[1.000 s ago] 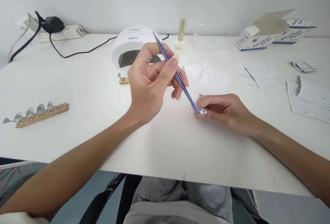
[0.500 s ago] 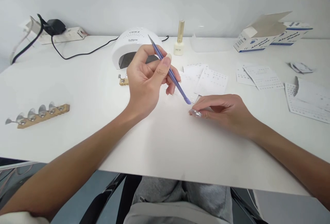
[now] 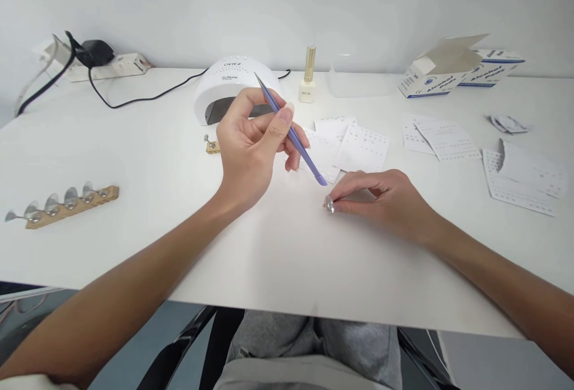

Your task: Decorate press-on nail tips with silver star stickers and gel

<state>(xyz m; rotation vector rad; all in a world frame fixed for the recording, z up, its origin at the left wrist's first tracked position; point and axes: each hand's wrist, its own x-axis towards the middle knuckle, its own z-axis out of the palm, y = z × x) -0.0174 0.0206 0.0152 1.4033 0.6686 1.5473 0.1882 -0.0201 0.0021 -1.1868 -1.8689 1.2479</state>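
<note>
My left hand (image 3: pixel 253 145) is closed around purple tweezers (image 3: pixel 293 136), holding them slanted. Their pointed metal tip is up and their flat, scoop-like end is down. That lower end hovers just left of my right hand (image 3: pixel 383 198), not touching it. Between the thumb and fingers of my right hand is pinched a small shiny silver piece (image 3: pixel 329 204), like a decorated nail tip; its exact shape is hard to make out. White sticker sheets (image 3: pixel 363 148) with rows of small marks lie just behind the hands.
A white nail lamp (image 3: pixel 233 70) and a polish bottle (image 3: pixel 307 82) stand at the back. At left, a wooden strip (image 3: pixel 74 207) bears several clear nail tips. Alcohol pad boxes (image 3: pixel 439 73) sit back right, with more sheets (image 3: pixel 448 139) before them. A power strip (image 3: pixel 119 66) lies by the wall.
The tweezers' lower end has come off the silver piece and drawn left and up. My right hand has shifted left and turned the piece.
</note>
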